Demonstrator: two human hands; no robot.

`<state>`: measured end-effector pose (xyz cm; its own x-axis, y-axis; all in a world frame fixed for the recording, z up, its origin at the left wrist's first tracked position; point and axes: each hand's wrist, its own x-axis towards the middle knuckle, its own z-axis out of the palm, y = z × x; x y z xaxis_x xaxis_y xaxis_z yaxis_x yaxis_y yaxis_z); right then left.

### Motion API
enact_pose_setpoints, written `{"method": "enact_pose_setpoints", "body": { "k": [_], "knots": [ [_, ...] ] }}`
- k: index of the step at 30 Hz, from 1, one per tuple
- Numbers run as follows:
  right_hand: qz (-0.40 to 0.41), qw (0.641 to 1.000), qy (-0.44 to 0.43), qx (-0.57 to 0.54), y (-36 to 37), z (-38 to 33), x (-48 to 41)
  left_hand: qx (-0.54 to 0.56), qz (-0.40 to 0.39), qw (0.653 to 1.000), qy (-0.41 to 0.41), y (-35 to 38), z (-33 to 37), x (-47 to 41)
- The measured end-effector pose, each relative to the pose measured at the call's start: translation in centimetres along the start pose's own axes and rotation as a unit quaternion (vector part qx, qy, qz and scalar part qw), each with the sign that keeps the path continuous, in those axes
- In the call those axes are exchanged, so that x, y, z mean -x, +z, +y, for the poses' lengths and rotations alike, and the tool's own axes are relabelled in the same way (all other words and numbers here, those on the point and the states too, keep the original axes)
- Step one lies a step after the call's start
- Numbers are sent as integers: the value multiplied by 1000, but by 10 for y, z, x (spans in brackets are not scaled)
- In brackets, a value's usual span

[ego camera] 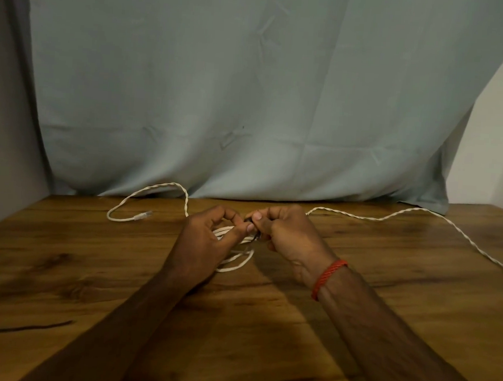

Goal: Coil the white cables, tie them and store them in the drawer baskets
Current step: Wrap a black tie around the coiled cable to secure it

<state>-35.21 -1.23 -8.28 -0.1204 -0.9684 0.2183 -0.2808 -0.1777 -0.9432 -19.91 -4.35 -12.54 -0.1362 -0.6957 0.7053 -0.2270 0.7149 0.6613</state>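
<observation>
While my left grip (208,241) pinches the coiled white cable (235,262) at frame centre and my right grip (285,237) pinches a seeming dark tie (255,237) beside it, the uncoiled tail (421,210) runs rightward along the counter (90,268), nearest my right.

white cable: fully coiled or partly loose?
Partly loose: white cable loops bunch between left hand and right hand; connector end trails left, another length runs right on the table.
</observation>
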Motion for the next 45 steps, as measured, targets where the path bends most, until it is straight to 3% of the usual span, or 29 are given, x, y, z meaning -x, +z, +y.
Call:
{"method": "enact_pose_setpoints", "body": {
  "k": [4,9,13,27,36,40,45],
  "knots": [
    [1,1000,-7,-5,3,0,1,-30,-7,999,28,-2,-2,-1],
    [28,994,-76,79,3,3,0,-66,-16,996,54,-2,-6,-1],
    [32,994,-76,70,-4,2,-1,-83,-19,993,83,-2,-7,-1],
    [-18,976,-46,211,-2,-6,5,-108,-18,991,82,-5,-11,-1],
    [-45,994,-25,94,-4,0,0,-145,-55,982,104,-9,-8,-2],
    [-41,999,-33,2,-3,1,0,-112,-52,989,81,-7,-7,-1],
    [-86,995,-39,-20,-12,-1,-2,-93,-56,992,64,-8,-5,0]
  ]
}}
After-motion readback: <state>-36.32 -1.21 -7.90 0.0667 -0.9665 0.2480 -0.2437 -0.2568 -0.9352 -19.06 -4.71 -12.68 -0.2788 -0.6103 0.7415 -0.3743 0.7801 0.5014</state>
